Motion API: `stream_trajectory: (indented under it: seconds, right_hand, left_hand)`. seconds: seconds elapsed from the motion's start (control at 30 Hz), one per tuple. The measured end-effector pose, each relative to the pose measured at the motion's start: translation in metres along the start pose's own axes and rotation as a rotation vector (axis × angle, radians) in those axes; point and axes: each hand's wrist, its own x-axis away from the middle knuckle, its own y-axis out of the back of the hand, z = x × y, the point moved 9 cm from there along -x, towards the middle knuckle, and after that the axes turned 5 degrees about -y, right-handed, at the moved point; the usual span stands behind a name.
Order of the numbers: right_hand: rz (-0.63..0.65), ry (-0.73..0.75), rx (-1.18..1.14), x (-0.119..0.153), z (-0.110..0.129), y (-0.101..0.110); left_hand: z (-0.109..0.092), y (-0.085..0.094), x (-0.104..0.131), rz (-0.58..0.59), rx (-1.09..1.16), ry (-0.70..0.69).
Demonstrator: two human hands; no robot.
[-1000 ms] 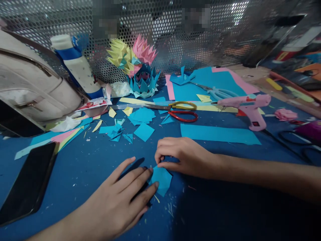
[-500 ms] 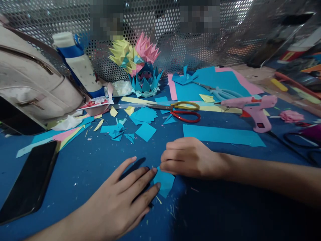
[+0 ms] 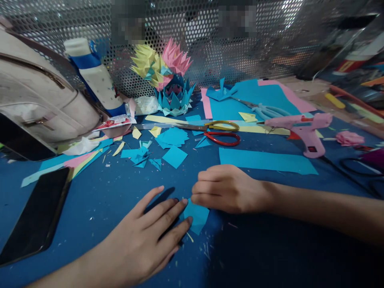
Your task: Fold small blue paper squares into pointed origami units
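Observation:
A small blue paper piece (image 3: 198, 218) lies flat on the dark blue table (image 3: 120, 204). Spread out, my left hand (image 3: 150, 236) rests on the table with two fingertips on the paper's left edge. My right hand (image 3: 225, 189) is curled with its fingers pressed together at the paper's upper edge; whatever is between those fingertips is hidden. Beyond my hands lie a blue square (image 3: 175, 157), a stack of blue squares (image 3: 172, 138), folded blue pieces (image 3: 139, 157) and a long blue strip (image 3: 267, 161).
Scissors (image 3: 223, 139), a pink glue gun (image 3: 310, 134) and pliers (image 3: 270, 111) lie farther back. Folded paper flowers (image 3: 175, 96) stand by the perforated metal panel (image 3: 204, 52). A phone (image 3: 37, 216), bag (image 3: 39, 92) and bottle (image 3: 99, 80) are at the left.

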Motion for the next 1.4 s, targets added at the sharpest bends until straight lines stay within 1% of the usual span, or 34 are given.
stream_trajectory:
  seconds: [0.23, 0.33, 0.47, 0.63, 0.87, 1.1, 1.27, 1.4]
  right_hand:
    - [-0.026, 0.011, -0.009, -0.001, 0.000, 0.004]
    - [-0.047, 0.014, -0.020, -0.003, 0.000, 0.007]
    - [-0.028, 0.009, -0.034, -0.003, -0.002, 0.006]
    - [-0.003, 0.044, -0.064, -0.001, -0.003, 0.004]
    - [-0.034, 0.080, -0.086, 0.000, -0.004, 0.008]
    - [-0.021, -0.030, -0.110, 0.000, -0.014, 0.004]
    - [-0.042, -0.008, -0.061, 0.001, -0.010, 0.004]
    - [-0.037, -0.029, -0.087, 0.000, -0.010, 0.001]
  left_hand:
    - [0.001, 0.000, 0.000, 0.003, 0.004, 0.001]
    - [0.000, -0.001, -0.001, 0.026, 0.005, -0.014]
    - [0.001, -0.001, -0.002, 0.040, 0.014, -0.014]
    - [0.000, -0.002, -0.003, 0.072, 0.001, -0.031]
    - [-0.001, -0.003, -0.003, 0.094, -0.005, -0.049]
    - [-0.001, -0.004, -0.004, 0.123, 0.005, -0.049]
    - [0.000, -0.003, -0.005, 0.126, -0.008, -0.052]
    - [0.001, -0.004, -0.004, 0.125, -0.003, -0.043]
